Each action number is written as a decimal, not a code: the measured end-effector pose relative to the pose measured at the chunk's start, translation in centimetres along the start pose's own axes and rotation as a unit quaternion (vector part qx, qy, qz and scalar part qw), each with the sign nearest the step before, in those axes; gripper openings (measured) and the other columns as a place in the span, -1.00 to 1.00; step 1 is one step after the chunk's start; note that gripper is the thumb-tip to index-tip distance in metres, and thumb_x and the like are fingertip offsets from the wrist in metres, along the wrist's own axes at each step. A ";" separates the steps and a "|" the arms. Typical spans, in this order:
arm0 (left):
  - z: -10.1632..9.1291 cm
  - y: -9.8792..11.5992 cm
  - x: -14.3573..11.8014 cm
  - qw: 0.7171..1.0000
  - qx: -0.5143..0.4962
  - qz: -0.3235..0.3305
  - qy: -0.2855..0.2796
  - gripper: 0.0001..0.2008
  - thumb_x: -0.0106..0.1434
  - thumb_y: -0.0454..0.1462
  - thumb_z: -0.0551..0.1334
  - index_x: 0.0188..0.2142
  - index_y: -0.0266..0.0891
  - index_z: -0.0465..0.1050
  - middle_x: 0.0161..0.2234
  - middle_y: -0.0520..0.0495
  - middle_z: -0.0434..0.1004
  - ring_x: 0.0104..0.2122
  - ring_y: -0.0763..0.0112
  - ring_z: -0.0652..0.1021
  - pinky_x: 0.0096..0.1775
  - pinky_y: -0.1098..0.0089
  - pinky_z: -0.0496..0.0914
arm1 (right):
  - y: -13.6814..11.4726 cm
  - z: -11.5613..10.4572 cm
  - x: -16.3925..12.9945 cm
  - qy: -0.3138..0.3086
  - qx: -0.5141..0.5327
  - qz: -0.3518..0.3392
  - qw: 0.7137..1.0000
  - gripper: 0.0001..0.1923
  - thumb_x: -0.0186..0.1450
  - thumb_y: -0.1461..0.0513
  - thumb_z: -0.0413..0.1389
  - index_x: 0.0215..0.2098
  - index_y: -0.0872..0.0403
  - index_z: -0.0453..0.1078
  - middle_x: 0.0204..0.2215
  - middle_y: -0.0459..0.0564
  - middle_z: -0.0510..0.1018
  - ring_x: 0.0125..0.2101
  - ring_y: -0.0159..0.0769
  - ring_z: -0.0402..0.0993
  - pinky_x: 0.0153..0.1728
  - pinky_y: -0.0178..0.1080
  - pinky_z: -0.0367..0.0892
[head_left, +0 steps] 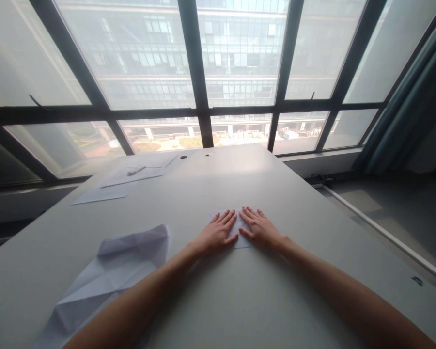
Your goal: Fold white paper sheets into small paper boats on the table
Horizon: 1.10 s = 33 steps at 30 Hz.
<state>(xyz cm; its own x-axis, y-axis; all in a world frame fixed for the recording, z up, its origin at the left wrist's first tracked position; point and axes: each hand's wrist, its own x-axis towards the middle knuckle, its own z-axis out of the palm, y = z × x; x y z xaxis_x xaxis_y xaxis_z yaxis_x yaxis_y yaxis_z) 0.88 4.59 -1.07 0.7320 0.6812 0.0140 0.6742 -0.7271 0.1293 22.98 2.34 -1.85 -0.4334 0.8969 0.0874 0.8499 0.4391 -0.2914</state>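
A small piece of white paper [244, 244] lies flat on the white table [210, 300]. My left hand [220, 232] rests palm down on its left part, fingers stretched out. On the right part lies my right hand [260, 228], also flat with fingers spread. The two thumbs point toward each other with a narrow gap between them. Most of the paper is hidden under both hands, so I cannot tell whether it is folded. Beside my left forearm is a larger creased sheet of paper [119, 261], partly covered by that arm.
Several flat paper sheets [109, 194] lie at the table's far left, with a small white pen-like object [136, 170] on them. Two cable holes, one a dark-ringed hole [182, 157], sit near the far edge. Windows stand behind the table; a curtain [403, 102] hangs at right.
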 end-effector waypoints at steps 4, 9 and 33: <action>0.1 -0.1 0.0 1.000 -0.003 -0.002 0.003 -0.28 0.43 0.09 -0.11 0.42 -0.23 -0.14 0.41 -0.16 -0.17 0.39 0.21 -0.07 0.34 0.18 -0.17 | 0.0 0.0 0.0 0.000 -0.001 0.001 1.000 -0.29 0.41 -0.01 -0.11 0.42 0.13 -0.05 0.40 0.15 -0.04 0.39 -0.15 -0.18 0.34 0.02 -0.26; 0.1 -0.1 0.0 1.000 -0.007 -0.002 0.008 -0.29 0.43 0.08 -0.10 0.42 -0.20 -0.14 0.41 -0.14 -0.16 0.39 0.21 -0.05 0.34 0.18 -0.16 | 0.0 0.1 0.0 0.002 -0.001 0.001 1.000 -0.29 0.41 -0.01 -0.10 0.42 0.11 -0.05 0.40 0.14 -0.03 0.39 -0.15 -0.18 0.34 0.01 -0.26; 0.3 -0.1 -0.1 1.000 0.002 -0.020 -0.001 -0.26 0.41 0.12 -0.12 0.43 -0.20 -0.16 0.42 -0.12 -0.22 0.39 0.02 -0.15 0.32 0.00 -0.17 | 0.1 0.3 0.0 0.007 0.005 0.005 1.000 -0.27 0.40 -0.03 -0.10 0.41 0.16 -0.05 0.39 0.15 -0.01 0.39 -0.18 -0.18 0.34 -0.01 -0.27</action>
<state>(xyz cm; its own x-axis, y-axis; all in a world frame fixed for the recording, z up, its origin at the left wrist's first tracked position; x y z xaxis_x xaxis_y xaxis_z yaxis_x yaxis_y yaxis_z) 0.83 4.56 -1.38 0.7042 0.7099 0.0069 0.7038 -0.6994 0.1248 23.01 2.43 -2.13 -0.4200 0.9023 0.0973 0.8512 0.4288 -0.3025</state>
